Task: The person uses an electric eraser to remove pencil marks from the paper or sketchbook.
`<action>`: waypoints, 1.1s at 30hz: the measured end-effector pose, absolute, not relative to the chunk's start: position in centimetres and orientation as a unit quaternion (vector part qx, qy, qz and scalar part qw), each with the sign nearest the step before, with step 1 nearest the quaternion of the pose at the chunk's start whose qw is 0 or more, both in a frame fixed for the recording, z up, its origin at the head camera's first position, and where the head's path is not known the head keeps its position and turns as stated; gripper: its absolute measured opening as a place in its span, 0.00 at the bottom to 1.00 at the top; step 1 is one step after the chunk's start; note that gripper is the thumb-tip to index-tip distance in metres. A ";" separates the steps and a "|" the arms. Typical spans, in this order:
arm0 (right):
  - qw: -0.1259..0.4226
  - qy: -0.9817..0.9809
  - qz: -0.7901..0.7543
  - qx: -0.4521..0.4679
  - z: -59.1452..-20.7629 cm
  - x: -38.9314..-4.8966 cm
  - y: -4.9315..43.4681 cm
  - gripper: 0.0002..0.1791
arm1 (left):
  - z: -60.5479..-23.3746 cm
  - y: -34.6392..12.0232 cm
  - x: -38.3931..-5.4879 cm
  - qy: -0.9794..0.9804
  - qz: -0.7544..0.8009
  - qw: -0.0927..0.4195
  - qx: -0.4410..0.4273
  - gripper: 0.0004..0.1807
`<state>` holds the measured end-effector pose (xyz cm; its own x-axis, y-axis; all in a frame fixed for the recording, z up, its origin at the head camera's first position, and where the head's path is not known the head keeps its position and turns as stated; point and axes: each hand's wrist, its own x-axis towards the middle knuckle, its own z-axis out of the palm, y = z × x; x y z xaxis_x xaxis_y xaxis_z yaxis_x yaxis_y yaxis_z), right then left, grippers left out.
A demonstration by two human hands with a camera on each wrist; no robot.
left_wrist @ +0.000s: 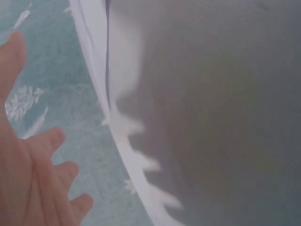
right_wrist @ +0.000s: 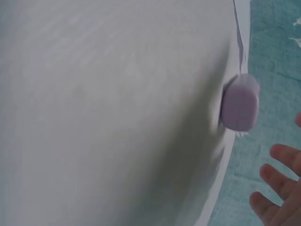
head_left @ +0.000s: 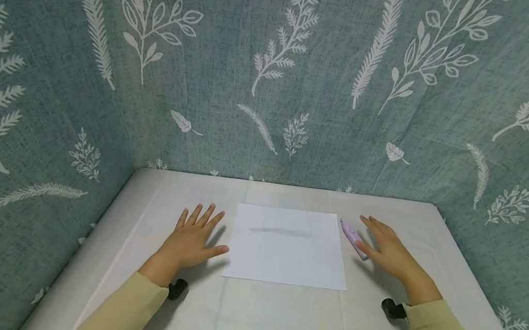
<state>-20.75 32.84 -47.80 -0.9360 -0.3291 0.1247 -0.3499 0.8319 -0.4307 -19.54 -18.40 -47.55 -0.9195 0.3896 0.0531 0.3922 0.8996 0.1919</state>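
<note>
A white sheet of paper point(head_left: 285, 262) lies flat on the table, with a faint grey smudged band point(head_left: 281, 232) across its upper half. To its right lies a slim lavender tool point(head_left: 351, 235) with a small narrow tip at the far end; its exact kind is unclear. My left hand point(head_left: 189, 244) hovers left of the paper, fingers spread and holding nothing. Beside the tool hovers my right hand point(head_left: 390, 251), its fingers extended, the thumb over the tool's near end. In the right wrist view the tool's rounded end point(right_wrist: 240, 108) stands apart from the visible fingers point(right_wrist: 277, 181).
A white cloth point(head_left: 280, 321) with fold lines covers the table. Green fabric with white leaf prints point(head_left: 224, 79) rises behind and along both sides. Dark wrist-camera mounts point(head_left: 393, 310) stick out under the sleeves, close above the table.
</note>
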 end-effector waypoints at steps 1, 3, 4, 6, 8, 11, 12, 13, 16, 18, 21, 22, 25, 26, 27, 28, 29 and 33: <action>0.020 -0.956 0.232 0.178 -47.8 -20.9 32.8 0.39 | -47.5 -18.2 -19.6 -0.974 -0.102 0.005 -0.202 0.51; 0.014 -0.955 0.236 0.180 -47.9 -21.1 32.6 0.39 | -47.5 -17.9 -19.8 -0.974 -0.102 -0.002 -0.204 0.51; 0.011 -0.955 0.235 0.180 -47.9 -21.2 32.6 0.39 | -47.5 -17.7 -19.9 -0.974 -0.101 -0.008 -0.205 0.52; 0.006 -0.955 0.235 0.179 -48.0 -21.4 32.5 0.38 | -47.5 -17.4 -20.1 -0.973 -0.100 -0.020 -0.206 0.52; 0.001 -0.956 0.233 0.176 -47.9 -21.5 32.3 0.37 | -47.6 -17.0 -20.3 -0.974 -0.094 -0.037 -0.203 0.52; -0.006 -0.957 0.233 0.175 -47.6 -21.7 32.0 0.36 | -47.6 -16.4 -20.7 -0.974 -0.094 -0.058 -0.196 0.52; -0.006 -0.957 0.231 0.174 -47.5 -21.7 31.9 0.35 | -47.6 -16.2 -20.8 -0.974 -0.096 -0.063 -0.195 0.52; -0.008 -0.957 0.232 0.172 -47.5 -21.8 31.8 0.35 | -47.7 -15.9 -21.0 -0.974 -0.095 -0.069 -0.194 0.52; -0.014 -0.958 0.233 0.166 -47.5 -22.0 31.7 0.34 | -47.9 -15.3 -21.3 -0.973 -0.096 -0.082 -0.195 0.52; -0.021 -0.959 0.234 0.157 -47.6 -22.2 31.6 0.34 | -48.0 -14.9 -21.5 -0.972 -0.095 -0.092 -0.195 0.53; -0.025 -0.959 0.237 0.152 -47.7 -22.6 31.4 0.33 | -48.3 -14.4 -21.6 -0.971 -0.093 -0.110 -0.190 0.53; -0.027 -0.959 0.241 0.150 -47.7 -22.6 31.3 0.32 | -48.3 -14.3 -21.6 -0.971 -0.093 -0.116 -0.189 0.53; -0.035 -0.956 0.255 0.140 -47.7 -22.9 31.0 0.31 | -48.3 -14.0 -21.5 -0.970 -0.092 -0.129 -0.183 0.53; -0.040 -0.955 0.259 0.137 -47.7 -23.0 30.8 0.30 | -48.3 -13.9 -21.5 -0.970 -0.092 -0.132 -0.182 0.53; -0.044 -0.954 0.264 0.135 -47.7 -23.1 30.7 0.29 | -48.4 -13.9 -21.5 -0.970 -0.091 -0.132 -0.181 0.54; -0.047 -0.954 0.267 0.131 -47.7 -23.1 30.6 0.29 | -48.5 -13.8 -21.5 -0.970 -0.092 -0.133 -0.180 0.54; -0.051 -0.953 0.271 0.128 -47.7 -23.2 30.5 0.28 | -48.6 -13.8 -21.6 -0.970 -0.092 -0.134 -0.179 0.54; -0.054 -0.950 0.278 0.128 -47.9 -23.4 30.4 0.26 | -49.1 -13.8 -21.8 -0.970 -0.091 -0.135 -0.180 0.55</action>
<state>-23.40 30.37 -47.94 -0.9615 -0.2731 -0.0308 -0.2133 0.8124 -0.5427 -21.76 -13.78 -49.07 -0.8992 0.3730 -0.2287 0.3240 0.9189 0.2249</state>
